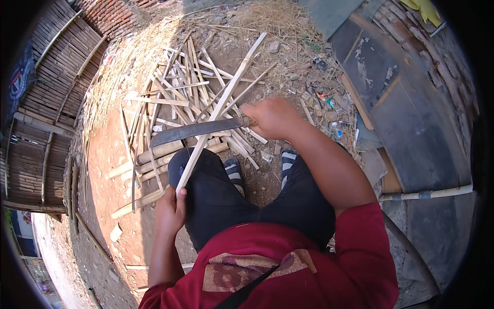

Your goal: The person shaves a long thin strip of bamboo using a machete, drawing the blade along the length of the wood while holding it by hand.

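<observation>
My left hand is closed round the near end of a long pale bamboo strip, beside my left thigh. The strip slants away from me, up and to the right. In my right hand is the handle of a machete, its broad dark blade pointing left. The blade crosses the strip above my left knee; whether the edge touches it I cannot tell. Beyond my knees lies a loose heap of split bamboo strips, crossing one another on the ground.
Thicker bamboo poles lie left of my knee. Woven bamboo panels stand at far left, near a brick wall. Dark boards lean on the right. Litter and dry straw cover ground beyond my feet.
</observation>
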### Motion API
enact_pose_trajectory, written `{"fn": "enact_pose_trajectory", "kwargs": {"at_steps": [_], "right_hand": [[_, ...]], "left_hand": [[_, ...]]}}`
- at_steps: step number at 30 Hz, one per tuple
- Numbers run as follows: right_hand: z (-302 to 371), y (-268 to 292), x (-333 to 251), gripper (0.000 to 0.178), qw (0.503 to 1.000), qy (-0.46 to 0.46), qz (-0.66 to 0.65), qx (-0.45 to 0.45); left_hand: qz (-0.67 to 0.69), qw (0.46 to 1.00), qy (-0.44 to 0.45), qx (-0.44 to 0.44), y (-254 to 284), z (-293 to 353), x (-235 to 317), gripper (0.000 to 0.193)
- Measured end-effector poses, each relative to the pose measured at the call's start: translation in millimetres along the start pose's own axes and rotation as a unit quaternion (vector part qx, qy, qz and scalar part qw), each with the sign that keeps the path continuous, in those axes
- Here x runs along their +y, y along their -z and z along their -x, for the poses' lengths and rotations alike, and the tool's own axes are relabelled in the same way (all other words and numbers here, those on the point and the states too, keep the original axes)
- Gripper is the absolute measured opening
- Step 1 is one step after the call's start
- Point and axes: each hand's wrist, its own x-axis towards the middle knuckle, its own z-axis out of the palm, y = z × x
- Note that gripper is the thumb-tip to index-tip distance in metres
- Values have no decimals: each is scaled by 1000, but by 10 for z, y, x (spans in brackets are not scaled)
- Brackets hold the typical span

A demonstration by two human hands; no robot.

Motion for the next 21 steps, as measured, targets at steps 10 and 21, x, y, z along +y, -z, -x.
{"fn": "enact_pose_trajectory", "kwargs": {"at_steps": [10, 21], "right_hand": [[93, 139, 411, 30, 989, -96, -37, 104], [-34, 171, 552, 28, 958, -176, -163, 160]], "left_hand": [[30, 995, -93, 3, -169, -519, 501, 43], [95, 990, -107, -4, -156, -452, 403, 48]]}}
